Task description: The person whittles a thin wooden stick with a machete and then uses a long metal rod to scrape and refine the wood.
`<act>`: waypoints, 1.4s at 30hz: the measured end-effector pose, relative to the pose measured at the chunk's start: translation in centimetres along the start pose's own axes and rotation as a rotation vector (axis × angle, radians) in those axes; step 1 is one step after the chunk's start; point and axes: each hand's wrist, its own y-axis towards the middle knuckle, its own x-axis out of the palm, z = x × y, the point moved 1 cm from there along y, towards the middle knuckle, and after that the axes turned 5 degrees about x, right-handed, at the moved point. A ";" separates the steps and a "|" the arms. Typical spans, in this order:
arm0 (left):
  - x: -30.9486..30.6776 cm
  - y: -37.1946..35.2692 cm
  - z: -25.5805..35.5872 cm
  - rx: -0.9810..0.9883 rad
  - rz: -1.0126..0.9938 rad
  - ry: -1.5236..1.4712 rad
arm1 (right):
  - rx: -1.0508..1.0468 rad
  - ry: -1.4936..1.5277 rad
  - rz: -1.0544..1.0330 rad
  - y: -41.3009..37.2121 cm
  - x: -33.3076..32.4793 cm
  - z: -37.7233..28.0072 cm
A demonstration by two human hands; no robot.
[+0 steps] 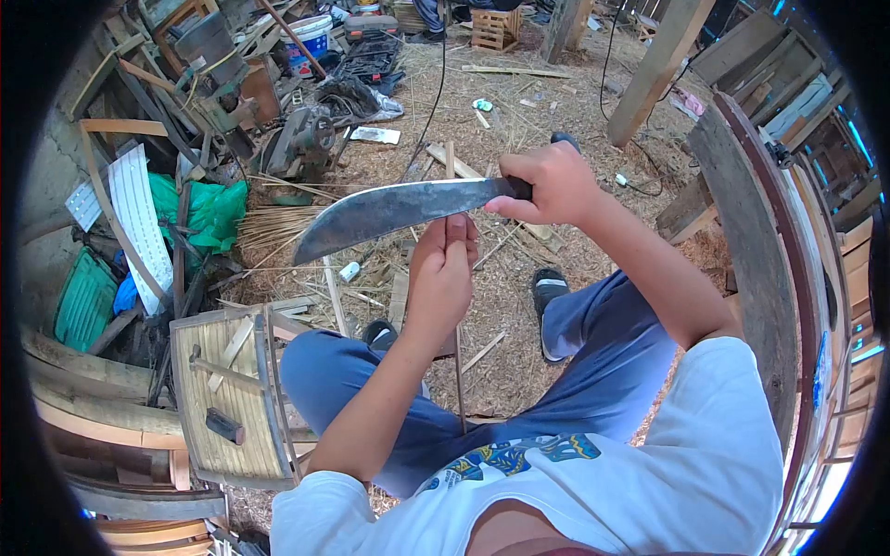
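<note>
My right hand [554, 183] is closed round the dark handle of a machete [394, 215], whose broad, worn blade points to the left. Just below the blade, my left hand [447, 269] grips a thin wooden strip [459, 371] between thumb and fingers. The strip stands lengthwise, its top showing beyond the blade and its lower end down near my lap. The blade crosses over the strip right above my left fingertips, hiding part of it.
At my left, a slatted wooden stool [209, 431] bears a hammer [222, 372] and a dark block [225, 426]. Thin sticks [278, 225] lie bundled beyond it. A white-blue bucket [309, 46] stands further back. A wooden post [660, 69] rises at right; shavings cover the floor.
</note>
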 end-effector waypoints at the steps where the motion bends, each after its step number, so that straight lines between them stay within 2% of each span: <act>1: -0.4 0.0 0.1 -0.043 -0.034 0.037 | 0.095 0.005 0.027 0.2 0.2 0.6; 2: -0.6 -0.2 0.2 -0.087 -0.070 0.075 | 0.193 0.009 0.053 0.5 0.6 1.5; 3: -0.3 -0.7 0.6 -0.052 -0.093 0.110 | 0.295 0.012 0.078 0.7 0.8 2.5; 6: 0.9 -2.0 1.8 0.044 -0.146 0.159 | 0.798 0.192 0.196 1.6 -0.9 8.3; 8: 1.2 -1.7 1.5 0.090 -0.127 0.107 | 0.847 0.329 0.203 -0.7 0.0 10.2; 9: 0.2 -0.9 0.5 0.052 -0.114 0.162 | 0.863 0.395 0.191 -1.3 0.3 10.5; 12: -0.5 -0.3 0.7 0.009 -0.084 0.125 | 0.606 0.425 0.160 -1.0 -0.3 6.7; 16: -0.1 -0.3 0.9 0.012 -0.043 0.164 | 0.178 0.244 0.089 -0.7 -1.3 0.4; 19: -0.1 -0.5 0.8 0.058 -0.051 0.227 | 0.028 0.153 0.037 -0.3 -1.1 -1.2; 22: 0.1 -0.2 -0.4 -0.014 -0.039 0.143 | 0.026 0.111 -0.007 -0.1 -0.4 -1.5; 29: 0.6 -0.2 -0.8 0.023 0.017 0.029 | 0.013 0.074 -0.068 0.1 0.3 -1.1; 34: 0.5 -0.4 -0.9 0.016 -0.010 0.097 | 0.016 0.091 -0.062 -0.1 0.7 -0.8; 40: 0.8 -0.6 0.1 0.038 -0.020 0.353 | -0.029 0.016 0.016 -0.2 0.5 -0.3; 42: 0.9 -0.4 -0.2 0.037 -0.006 0.286 | -0.002 -0.005 0.006 -0.2 0.5 0.0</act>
